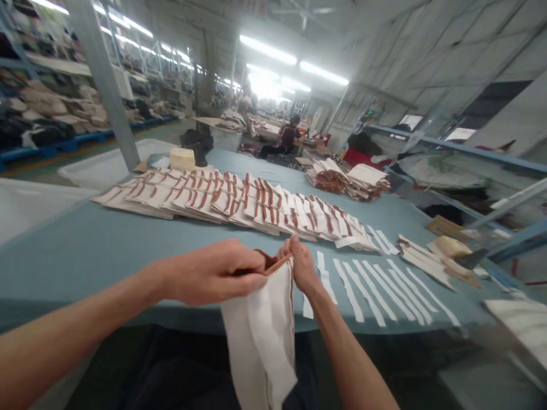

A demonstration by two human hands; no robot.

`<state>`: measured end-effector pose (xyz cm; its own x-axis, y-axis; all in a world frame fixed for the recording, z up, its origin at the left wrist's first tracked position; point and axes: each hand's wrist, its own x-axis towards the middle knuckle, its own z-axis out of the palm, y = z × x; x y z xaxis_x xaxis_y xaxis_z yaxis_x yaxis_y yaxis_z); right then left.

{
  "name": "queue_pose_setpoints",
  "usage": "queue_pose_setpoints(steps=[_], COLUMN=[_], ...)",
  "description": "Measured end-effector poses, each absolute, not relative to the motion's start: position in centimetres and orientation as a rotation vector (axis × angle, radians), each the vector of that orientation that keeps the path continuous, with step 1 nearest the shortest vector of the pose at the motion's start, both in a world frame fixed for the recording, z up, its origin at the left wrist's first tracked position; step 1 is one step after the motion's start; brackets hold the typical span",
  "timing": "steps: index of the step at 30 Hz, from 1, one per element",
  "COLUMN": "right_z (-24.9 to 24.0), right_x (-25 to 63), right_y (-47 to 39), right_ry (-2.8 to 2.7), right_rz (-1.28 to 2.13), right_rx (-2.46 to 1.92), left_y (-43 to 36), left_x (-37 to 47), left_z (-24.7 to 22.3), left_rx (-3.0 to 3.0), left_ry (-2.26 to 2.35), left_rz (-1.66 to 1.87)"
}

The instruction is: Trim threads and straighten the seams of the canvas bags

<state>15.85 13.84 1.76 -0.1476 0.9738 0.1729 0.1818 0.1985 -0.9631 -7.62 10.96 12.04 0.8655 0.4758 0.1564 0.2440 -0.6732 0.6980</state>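
Both my hands grip the top edge of a white fabric panel (243, 336) with brown trim, which hangs down over the near edge of the table. My left hand (213, 273) is closed on its upper left part, thumb along the front. At the upper right corner, my right hand (299, 263) pinches the brown-edged top. A white strip (271, 336) hangs along the front of the panel. Just beyond my hands lies a long overlapping row of cream fabric pieces (209, 193) with brown strips; white strips lie across its right part.
Several loose white strips (371, 290) lie on the blue-green table (128, 250) at right. Stacked fabric pieces (367, 176) sit at the back right. A yellow block (182, 159) stands behind the row. White bins (34, 208) are at left. A seated person (288, 136) works farther back.
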Motion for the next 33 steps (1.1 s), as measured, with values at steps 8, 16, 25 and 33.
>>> queue_pose_setpoints(steps=[8, 16, 25, 33], right_z=[6.1, 6.9, 4.9, 3.5], right_x=[14.6, 13.6, 14.3, 18.4], right_y=[9.1, 8.5, 8.5, 9.7], right_ry=[-1.727, -1.719, -1.810, -1.936], right_rz=[1.034, 1.059, 0.964, 0.924], right_rx=[-1.100, -1.159, -1.177, -0.967], left_y=[9.5, 10.2, 9.5, 7.8], left_x=[-12.9, -7.9, -6.4, -10.9], left_z=[7.2, 9.3, 8.4, 9.0], left_rx=[2.106, 1.981, 2.405, 2.617], left_ry=[0.916, 0.822, 0.842, 0.906], left_rz=[0.258, 0.456, 0.393, 0.293])
